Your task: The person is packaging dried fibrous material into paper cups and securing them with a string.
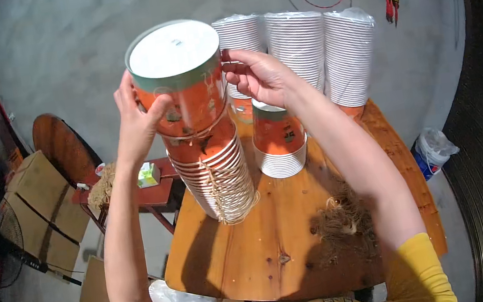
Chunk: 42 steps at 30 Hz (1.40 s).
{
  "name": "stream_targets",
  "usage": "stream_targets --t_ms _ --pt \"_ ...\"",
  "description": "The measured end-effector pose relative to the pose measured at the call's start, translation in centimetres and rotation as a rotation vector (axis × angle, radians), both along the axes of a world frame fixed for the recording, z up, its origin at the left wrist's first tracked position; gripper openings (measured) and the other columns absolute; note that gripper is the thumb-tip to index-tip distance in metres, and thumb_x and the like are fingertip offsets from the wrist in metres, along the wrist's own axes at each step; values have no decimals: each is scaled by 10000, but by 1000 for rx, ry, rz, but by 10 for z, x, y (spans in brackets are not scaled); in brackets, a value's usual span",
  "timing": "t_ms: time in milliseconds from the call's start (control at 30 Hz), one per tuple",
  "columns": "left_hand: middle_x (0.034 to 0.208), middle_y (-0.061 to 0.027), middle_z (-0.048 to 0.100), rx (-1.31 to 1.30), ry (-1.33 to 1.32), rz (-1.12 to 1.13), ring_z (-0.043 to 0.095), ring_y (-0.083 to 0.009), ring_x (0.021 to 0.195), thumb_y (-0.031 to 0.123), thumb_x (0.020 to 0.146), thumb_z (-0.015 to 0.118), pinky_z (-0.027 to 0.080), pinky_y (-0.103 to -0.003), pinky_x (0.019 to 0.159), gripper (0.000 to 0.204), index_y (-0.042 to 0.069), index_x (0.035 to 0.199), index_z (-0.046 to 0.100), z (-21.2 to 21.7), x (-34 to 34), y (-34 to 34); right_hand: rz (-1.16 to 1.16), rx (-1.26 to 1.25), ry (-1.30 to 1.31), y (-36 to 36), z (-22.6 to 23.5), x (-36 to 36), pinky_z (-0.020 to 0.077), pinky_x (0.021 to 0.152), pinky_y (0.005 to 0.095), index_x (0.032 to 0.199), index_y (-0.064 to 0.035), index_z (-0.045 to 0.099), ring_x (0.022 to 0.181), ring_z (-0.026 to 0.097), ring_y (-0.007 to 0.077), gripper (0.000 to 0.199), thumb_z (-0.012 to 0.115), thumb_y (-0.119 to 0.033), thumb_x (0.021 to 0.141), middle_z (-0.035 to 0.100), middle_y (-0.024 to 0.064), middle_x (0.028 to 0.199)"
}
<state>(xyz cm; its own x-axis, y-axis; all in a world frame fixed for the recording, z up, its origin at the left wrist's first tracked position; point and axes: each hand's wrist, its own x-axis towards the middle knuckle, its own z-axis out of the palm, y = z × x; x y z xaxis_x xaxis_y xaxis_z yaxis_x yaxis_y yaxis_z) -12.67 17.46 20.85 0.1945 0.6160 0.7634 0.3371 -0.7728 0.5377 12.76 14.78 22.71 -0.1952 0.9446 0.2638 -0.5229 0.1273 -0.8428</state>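
An orange and green paper bucket [194, 105], upside down with its white base up, sits at the top of a tall nested stack of buckets [195, 176]. Thin twine handles [232, 190] hang in a bundle down the front of that stack. My left hand [138, 110] grips the top bucket's left side, thumb across the front and fingers behind. On the opposite side, the curled fingers of my right hand [255, 74] press at the bucket's right edge, their tips partly hidden. A shorter stack of inverted orange buckets [280, 139] stands just to the right.
Three tall wrapped bucket stacks [298, 49] line the back of the wooden table [257, 255]. Loose brown twine [346, 223] lies near my right forearm. A red side table [157, 192], cardboard [43, 205] and a wooden stool top [62, 140] are left; a white-and-blue pail [435, 150] is right.
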Motion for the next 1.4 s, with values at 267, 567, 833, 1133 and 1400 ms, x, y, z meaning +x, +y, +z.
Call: stream_targets --t_ms 267,567,833,1133,1400 --pt "1321 -182 330 -33 -47 46 253 -307 1323 707 740 600 270 -449 1078 998 89 1442 250 -14 -14 35 31 67 -86 15 -25 -15 475 469 148 1081 -82 509 675 615 94 172 562 -134 927 607 45 858" --pt "1232 -131 439 -171 -38 23 450 -241 1160 639 885 456 351 -391 991 723 80 1338 386 -50 -11 61 -202 42 -470 17 -35 -16 424 419 164 1139 -89 431 595 591 59 318 607 -211 905 610 18 788" --pt "1152 -123 477 -96 -263 119 509 -187 1035 228 932 519 429 -313 890 444 50 1331 439 -87 -23 29 -728 473 -1114 -5 -71 28 493 545 281 1048 -33 566 589 611 142 230 578 -194 884 644 69 855" --pt "921 -91 535 -146 -39 -209 530 -181 866 36 841 599 448 -296 729 300 5 1130 527 -212 74 -104 -993 718 -1603 -9 -123 111 461 830 415 989 -65 587 948 563 305 212 640 -162 808 586 98 920" --pt "986 -92 533 -585 -335 -295 532 -134 793 122 911 555 467 -272 757 386 -46 1225 404 -275 190 -18 -943 673 -1677 7 -115 104 478 757 404 870 -90 569 888 529 283 120 627 -176 810 595 65 857"
